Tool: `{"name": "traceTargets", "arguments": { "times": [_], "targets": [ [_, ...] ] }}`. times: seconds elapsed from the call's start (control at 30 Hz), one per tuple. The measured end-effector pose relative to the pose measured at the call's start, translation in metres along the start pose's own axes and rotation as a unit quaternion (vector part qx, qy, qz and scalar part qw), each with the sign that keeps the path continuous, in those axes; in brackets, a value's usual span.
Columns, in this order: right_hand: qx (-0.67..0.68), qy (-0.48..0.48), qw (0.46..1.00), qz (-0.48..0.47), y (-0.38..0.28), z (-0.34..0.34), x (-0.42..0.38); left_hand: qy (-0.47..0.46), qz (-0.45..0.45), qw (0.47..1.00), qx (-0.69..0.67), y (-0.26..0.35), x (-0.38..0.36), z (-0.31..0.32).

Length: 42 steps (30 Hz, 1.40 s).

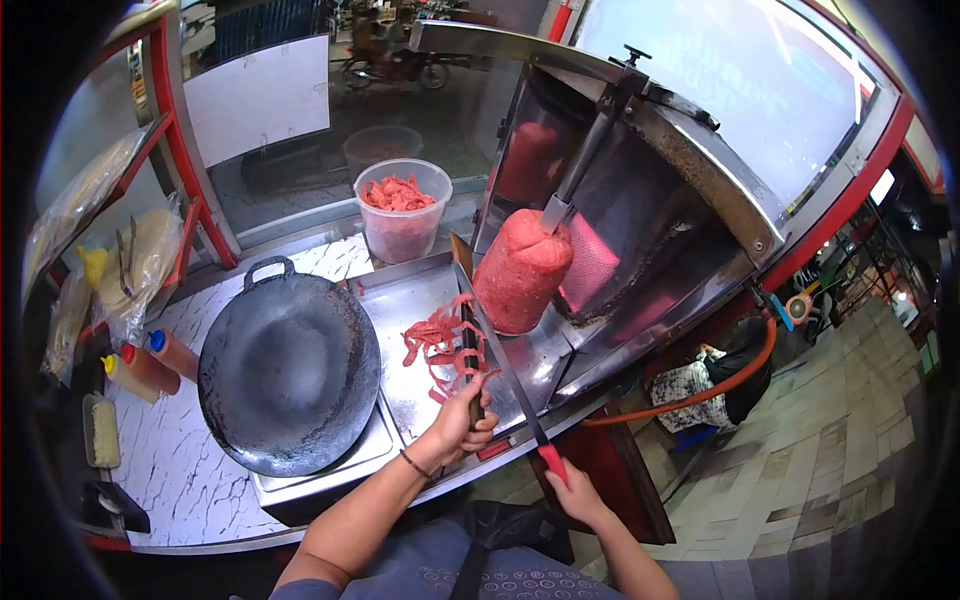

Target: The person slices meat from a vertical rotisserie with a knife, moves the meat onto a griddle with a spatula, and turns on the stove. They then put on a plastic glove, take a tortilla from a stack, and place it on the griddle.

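A thick reddish meat cone (pixel 524 275) stands on a vertical spit in front of the metal grill. My right hand (pixel 577 493) is closed on the red handle of a long knife (pixel 512 380), whose blade reaches up beside the cone. Closed round the dark handle of a second tool (pixel 471 345) is my left hand (pixel 462 425); its upper part is partly hidden by meat strips. Thin meat strips (pixel 432 335) lie on the metal tray (pixel 402 300) and hang over that tool. A clear bucket (pixel 403 230) behind the tray holds more shaved meat.
A black wok (pixel 290 370) sits on a stove at the left. Sauce bottles (pixel 150 372) and a small container (pixel 101 430) stand farther left. Bagged flatbreads (pixel 150 260) rest on a rack. A seated person (pixel 710 385) is beyond the orange hose (pixel 690 405) at the right.
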State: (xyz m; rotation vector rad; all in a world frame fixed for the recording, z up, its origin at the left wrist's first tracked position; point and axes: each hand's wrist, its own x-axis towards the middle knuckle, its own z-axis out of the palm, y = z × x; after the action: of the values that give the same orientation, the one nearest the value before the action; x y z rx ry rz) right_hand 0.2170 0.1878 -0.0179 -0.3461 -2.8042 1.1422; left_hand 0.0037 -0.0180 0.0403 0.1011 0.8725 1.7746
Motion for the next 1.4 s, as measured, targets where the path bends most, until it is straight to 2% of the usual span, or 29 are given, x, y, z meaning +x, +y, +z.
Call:
{"name": "traceTargets", "arguments": {
  "times": [0.03, 0.1, 0.17, 0.23, 0.3, 0.37, 0.43, 0.47, 0.53, 0.57, 0.63, 0.7, 0.77, 0.83, 0.93, 0.97, 1.03, 1.07, 1.13, 1.17, 1.23, 1.3, 1.33, 1.4],
  "targets": [
    [0.011, -0.028, 0.999, 0.043, 0.002, -0.014, -0.018, -0.039, -0.014, 0.996, -0.075, 0.001, -0.003, -0.002],
    [0.025, -0.071, 0.989, 0.126, 0.013, -0.041, -0.040, -0.057, -0.015, 0.993, -0.098, 0.002, -0.008, -0.006],
    [-0.049, -0.061, 0.994, 0.082, 0.012, -0.065, -0.043, -0.135, -0.017, 0.982, -0.130, 0.001, -0.010, -0.016],
    [-0.049, -0.043, 0.996, 0.064, -0.008, -0.071, -0.033, -0.112, -0.021, 0.988, -0.107, -0.004, -0.018, -0.013],
    [-0.031, 0.001, 0.999, 0.025, -0.038, -0.069, -0.013, 0.005, -0.016, 0.999, 0.043, -0.017, -0.026, -0.010],
    [0.007, 0.059, 0.998, -0.015, -0.068, -0.045, 0.017, 0.022, -0.021, 0.996, 0.085, -0.028, -0.034, -0.010],
    [0.060, 0.110, 0.992, -0.028, -0.091, -0.018, 0.053, 0.012, -0.012, 0.982, 0.187, -0.041, -0.027, -0.022],
    [0.058, 0.157, 0.984, -0.067, -0.099, -0.006, 0.074, 0.007, -0.009, 0.975, 0.220, -0.044, -0.024, -0.024],
    [0.031, 0.192, 0.978, -0.076, -0.105, 0.007, 0.114, 0.063, 0.047, 0.929, 0.361, -0.040, -0.024, -0.007],
    [0.030, 0.194, 0.978, -0.075, -0.106, 0.012, 0.127, 0.061, 0.046, 0.929, 0.361, -0.041, -0.024, 0.001],
    [0.025, 0.217, 0.972, -0.083, -0.110, 0.016, 0.143, 0.069, 0.124, 0.936, 0.323, -0.041, -0.026, 0.018],
    [0.064, 0.176, 0.980, -0.073, -0.089, 0.025, 0.119, 0.081, 0.123, 0.939, 0.311, -0.038, -0.023, 0.016],
    [0.064, 0.181, 0.980, -0.048, -0.057, 0.045, 0.078, 0.061, 0.099, 0.939, 0.324, -0.045, -0.008, -0.001],
    [0.056, 0.142, 0.988, -0.014, -0.054, 0.043, 0.054, 0.067, 0.082, 0.942, 0.319, -0.031, -0.016, 0.010],
    [0.047, 0.143, 0.987, -0.055, -0.068, 0.030, 0.091, 0.092, 0.100, 0.953, 0.269, -0.036, -0.014, 0.015],
    [0.045, 0.160, 0.983, -0.079, -0.078, 0.026, 0.110, 0.069, 0.097, 0.947, 0.299, -0.039, -0.011, 0.009],
    [0.031, 0.154, 0.985, -0.074, -0.080, 0.027, 0.120, 0.072, 0.099, 0.953, 0.276, -0.043, -0.002, 0.002],
    [0.033, 0.154, 0.985, -0.075, -0.077, 0.030, 0.109, 0.073, 0.099, 0.953, 0.277, -0.043, 0.000, -0.001],
    [0.034, 0.105, 0.993, 0.028, -0.055, 0.038, 0.063, 0.072, 0.166, 0.942, 0.282, -0.039, 0.005, -0.003],
    [0.027, 0.123, 0.992, -0.001, -0.039, 0.046, 0.044, 0.074, 0.170, 0.942, 0.278, -0.038, 0.006, -0.005],
    [0.013, 0.114, 0.993, 0.016, -0.040, 0.042, 0.042, 0.071, 0.131, 0.945, 0.291, -0.037, 0.005, -0.005],
    [0.014, 0.105, 0.994, 0.012, -0.052, 0.031, 0.076, 0.087, 0.133, 0.950, 0.269, -0.036, 0.002, 0.003],
    [0.014, 0.110, 0.994, -0.020, -0.061, 0.027, 0.095, 0.082, 0.124, 0.949, 0.279, -0.035, 0.003, 0.003],
    [0.017, 0.102, 0.994, -0.026, -0.056, 0.028, 0.093, 0.091, 0.112, 0.952, 0.268, -0.031, 0.005, 0.004]
  ]
}}
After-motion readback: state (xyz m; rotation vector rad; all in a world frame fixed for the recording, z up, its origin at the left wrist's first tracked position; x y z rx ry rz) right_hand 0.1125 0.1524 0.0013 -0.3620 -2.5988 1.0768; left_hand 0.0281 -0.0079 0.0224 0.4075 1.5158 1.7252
